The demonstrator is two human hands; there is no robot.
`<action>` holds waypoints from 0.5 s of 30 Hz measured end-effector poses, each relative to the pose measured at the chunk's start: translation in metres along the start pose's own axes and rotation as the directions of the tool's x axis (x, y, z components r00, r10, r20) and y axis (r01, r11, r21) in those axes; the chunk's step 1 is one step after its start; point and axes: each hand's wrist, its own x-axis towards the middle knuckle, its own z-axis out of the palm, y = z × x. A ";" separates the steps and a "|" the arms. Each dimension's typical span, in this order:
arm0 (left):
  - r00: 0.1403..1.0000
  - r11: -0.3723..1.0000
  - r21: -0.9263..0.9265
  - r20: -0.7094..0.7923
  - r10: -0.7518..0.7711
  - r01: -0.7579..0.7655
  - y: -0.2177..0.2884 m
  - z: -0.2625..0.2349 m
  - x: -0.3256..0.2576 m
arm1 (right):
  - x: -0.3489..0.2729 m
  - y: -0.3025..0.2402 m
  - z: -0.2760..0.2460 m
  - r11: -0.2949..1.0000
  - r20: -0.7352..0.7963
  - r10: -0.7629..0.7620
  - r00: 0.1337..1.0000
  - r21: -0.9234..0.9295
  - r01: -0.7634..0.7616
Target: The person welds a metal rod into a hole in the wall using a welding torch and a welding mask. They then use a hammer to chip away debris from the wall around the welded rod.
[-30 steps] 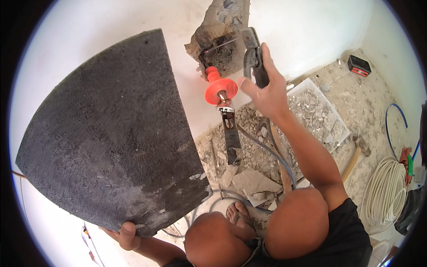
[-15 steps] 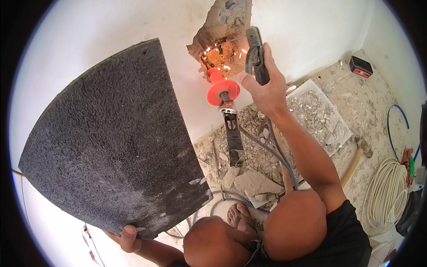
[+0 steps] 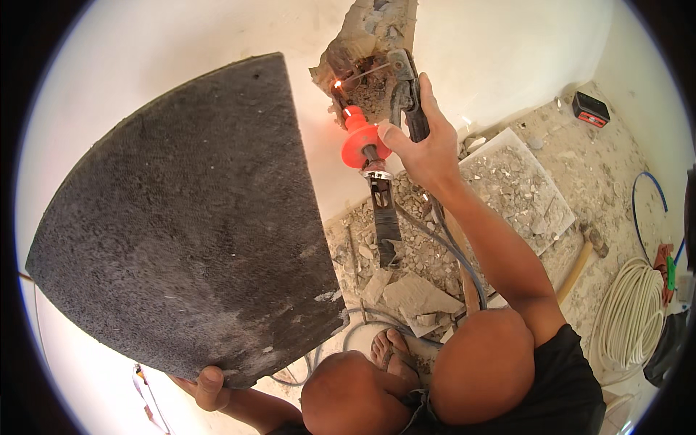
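Observation:
My left hand grips the lower edge of a large dark grey fibrous board, held up against the white wall at my left. My right hand is shut on a black clamp-like tool with a cable running down along my forearm. A thin rod reaches from the tool into a broken hole in the wall, where a small orange spark glows. Just left of my right hand a chisel with an orange hand guard points up into the hole, its dark shaft hanging down.
Plaster rubble covers the floor below the hole. A pale slab strewn with debris lies at the right, a hammer beside it. A coil of white cable and a red-and-black box sit further right. My knees and a sandalled foot fill the bottom.
The hole was dark a second ago, flared bright orange half a second ago, and now shows only a small spark. The board has shifted slightly; my right hand stays at the hole.

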 end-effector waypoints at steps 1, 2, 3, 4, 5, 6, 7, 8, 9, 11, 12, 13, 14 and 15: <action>1.000 0.999 0.039 -0.002 0.013 -0.013 -0.005 -0.006 0.004 | 0.000 0.001 -0.001 1.000 -0.006 0.015 1.000 0.019 -0.015; 1.000 0.997 0.078 -0.004 0.027 -0.026 -0.010 -0.010 0.006 | 0.000 0.002 -0.001 0.999 -0.012 0.030 0.999 0.038 -0.029; 1.000 0.999 0.040 0.003 0.018 -0.018 -0.014 -0.013 0.005 | 0.000 0.003 -0.002 0.997 -0.018 0.044 0.999 0.057 -0.043; 1.000 1.000 0.009 0.003 0.011 -0.011 -0.008 -0.006 0.004 | 0.000 0.002 -0.001 0.999 -0.013 0.033 0.999 0.029 -0.033; 1.000 1.000 -0.023 0.005 0.005 -0.005 -0.005 -0.002 0.003 | -0.002 -0.001 0.000 1.000 -0.008 0.023 1.000 0.001 -0.022; 1.000 1.000 -0.020 -0.016 -0.004 0.004 -0.004 -0.001 0.002 | -0.004 -0.002 0.000 1.000 -0.004 0.012 1.000 -0.029 -0.012; 0.999 1.000 -0.023 -0.034 -0.011 0.010 -0.003 0.001 0.001 | -0.004 0.000 -0.002 0.994 0.002 -0.061 0.998 -0.087 0.061; 0.999 0.999 -0.027 -0.050 -0.019 0.017 -0.003 0.002 0.001 | -0.005 0.003 -0.005 0.981 0.011 -0.132 0.991 -0.145 0.132; 1.000 1.000 -0.002 -0.019 0.012 -0.012 -0.005 -0.001 0.003 | -0.005 0.005 -0.008 0.958 0.022 -0.201 0.979 -0.204 0.201; 0.997 0.996 0.057 0.048 0.059 -0.062 -0.013 -0.018 0.010 | 0.021 -0.022 -0.029 0.964 0.213 0.227 0.950 0.088 -0.250; 0.998 0.996 0.079 0.038 0.042 -0.045 -0.018 -0.021 0.011 | 0.025 -0.028 -0.031 0.904 0.266 0.346 0.900 0.164 -0.396; 0.999 0.995 0.091 0.022 0.034 -0.035 -0.021 -0.019 0.010 | 0.031 -0.034 -0.040 0.820 0.303 0.453 0.839 0.227 -0.525; 1.000 0.994 0.102 0.006 0.026 -0.026 -0.024 -0.018 0.010 | 0.024 -0.032 -0.038 0.968 0.205 0.241 0.948 0.020 -0.251; 0.997 0.993 0.111 0.066 0.032 -0.039 -0.025 -0.019 0.012 | 0.010 -0.025 -0.031 0.977 0.162 -0.009 0.987 -0.211 0.043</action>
